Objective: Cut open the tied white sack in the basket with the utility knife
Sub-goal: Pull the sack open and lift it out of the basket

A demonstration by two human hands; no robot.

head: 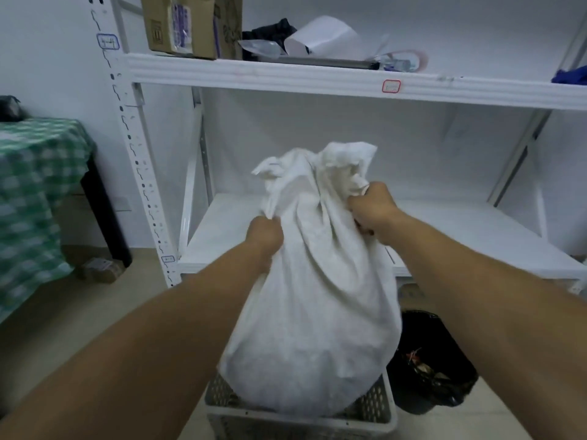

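Observation:
A bulging white sack stands upright in a pale slatted basket at the bottom centre. Its bunched top rises in front of the shelving. My left hand is clenched on the cloth at the sack's left shoulder. My right hand grips the gathered neck on the right side. No utility knife shows anywhere in view.
White metal shelving stands right behind the sack, with a cardboard box and loose items on the upper shelf. A black-lined bin sits right of the basket. A green checked tablecloth covers a table at left.

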